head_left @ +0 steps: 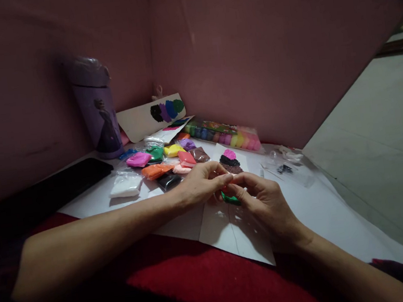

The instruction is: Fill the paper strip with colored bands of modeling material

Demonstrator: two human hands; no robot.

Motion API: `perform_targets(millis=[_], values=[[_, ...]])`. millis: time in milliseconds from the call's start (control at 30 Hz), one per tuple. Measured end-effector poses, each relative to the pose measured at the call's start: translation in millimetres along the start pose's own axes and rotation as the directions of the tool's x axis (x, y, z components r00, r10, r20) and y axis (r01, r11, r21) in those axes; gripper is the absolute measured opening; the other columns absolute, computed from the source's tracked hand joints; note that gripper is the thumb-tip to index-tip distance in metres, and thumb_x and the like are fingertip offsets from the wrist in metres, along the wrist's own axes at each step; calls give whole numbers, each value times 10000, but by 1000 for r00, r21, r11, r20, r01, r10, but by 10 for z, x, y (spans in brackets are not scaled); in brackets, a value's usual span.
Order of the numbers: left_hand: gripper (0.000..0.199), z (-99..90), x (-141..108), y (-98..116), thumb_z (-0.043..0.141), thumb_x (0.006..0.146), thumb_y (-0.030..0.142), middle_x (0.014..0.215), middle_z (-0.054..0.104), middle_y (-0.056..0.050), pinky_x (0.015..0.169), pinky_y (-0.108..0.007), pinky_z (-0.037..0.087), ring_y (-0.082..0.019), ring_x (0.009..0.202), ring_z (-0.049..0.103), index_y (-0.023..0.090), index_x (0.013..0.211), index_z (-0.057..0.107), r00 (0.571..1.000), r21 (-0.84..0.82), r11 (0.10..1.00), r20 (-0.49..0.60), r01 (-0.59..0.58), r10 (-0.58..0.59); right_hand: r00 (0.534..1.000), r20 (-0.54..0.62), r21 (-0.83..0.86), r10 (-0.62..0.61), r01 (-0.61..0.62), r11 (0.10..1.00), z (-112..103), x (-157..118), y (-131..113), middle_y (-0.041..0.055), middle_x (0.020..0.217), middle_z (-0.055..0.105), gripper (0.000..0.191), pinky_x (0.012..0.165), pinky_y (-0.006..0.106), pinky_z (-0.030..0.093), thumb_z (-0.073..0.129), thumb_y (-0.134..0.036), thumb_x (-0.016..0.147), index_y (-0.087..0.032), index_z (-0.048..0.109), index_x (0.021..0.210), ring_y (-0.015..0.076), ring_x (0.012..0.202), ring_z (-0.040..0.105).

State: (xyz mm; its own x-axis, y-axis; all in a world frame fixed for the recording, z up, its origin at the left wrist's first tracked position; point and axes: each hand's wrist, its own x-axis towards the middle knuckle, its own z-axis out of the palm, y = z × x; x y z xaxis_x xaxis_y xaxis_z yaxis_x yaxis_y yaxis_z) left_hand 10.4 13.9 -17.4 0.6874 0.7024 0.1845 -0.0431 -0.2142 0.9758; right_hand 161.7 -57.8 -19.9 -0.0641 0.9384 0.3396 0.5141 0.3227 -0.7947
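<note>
My left hand (pixel 207 182) and my right hand (pixel 261 195) meet over a white card (pixel 228 228). Between their pinched fingertips is a small piece of red clay (pixel 228 184), mostly covered by the fingers. Green clay (pixel 230 198) lies on the card just beneath the fingers. Beyond the hands, the card carries a pink patch (pixel 229 154), a black patch (pixel 229 161) and a brown patch (pixel 233 167) of clay. A thin line runs down the card's near part.
Several bagged clay packets (pixel 158 170) lie left of the hands. Behind stand a purple bottle (pixel 97 114) and a decorated card (pixel 140 120). A clay box (pixel 227 136) rests by the wall, a dark flat object (pixel 84 179) at left, and clear plastic (pixel 301 176) at right.
</note>
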Motion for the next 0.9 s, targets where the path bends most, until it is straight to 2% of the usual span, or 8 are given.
perform_targets(millis=[200, 433, 700, 900], values=[[399, -5, -3, -11, 594, 747, 526, 603, 545, 14, 472, -220, 418, -94, 491, 528, 138, 782, 512, 998, 79, 995, -12, 64, -63, 997, 59, -31, -53, 55, 998, 10, 0, 17, 53, 894, 678, 153, 769, 354, 463, 532, -316, 881, -211, 641, 856, 213, 849, 614], [418, -1, 0, -14, 603, 730, 540, 570, 540, 19, 467, -212, 418, -97, 476, 526, 139, 798, 508, 996, 101, 990, -9, 94, -93, 990, 110, -132, -93, 107, 985, 1, 13, 24, 49, 895, 674, 104, 785, 322, 456, 513, -210, 885, -187, 611, 860, 185, 851, 618], [412, -17, 26, -75, 573, 751, 542, 595, 544, 4, 470, -223, 415, -108, 499, 520, 138, 816, 521, 998, 181, 981, 6, 65, -67, 984, 132, -169, -120, 142, 975, 3, 12, 13, 25, 880, 684, 75, 732, 275, 464, 511, -176, 880, -195, 583, 866, 152, 813, 629], [327, -24, 13, -61, 553, 795, 461, 644, 560, -8, 470, -201, 387, -108, 554, 526, 134, 805, 550, 1000, 334, 942, -25, 19, -12, 984, 143, -233, -109, 141, 962, -1, 16, 11, 46, 905, 671, 34, 724, 297, 457, 548, -198, 864, -179, 574, 875, 170, 823, 616]])
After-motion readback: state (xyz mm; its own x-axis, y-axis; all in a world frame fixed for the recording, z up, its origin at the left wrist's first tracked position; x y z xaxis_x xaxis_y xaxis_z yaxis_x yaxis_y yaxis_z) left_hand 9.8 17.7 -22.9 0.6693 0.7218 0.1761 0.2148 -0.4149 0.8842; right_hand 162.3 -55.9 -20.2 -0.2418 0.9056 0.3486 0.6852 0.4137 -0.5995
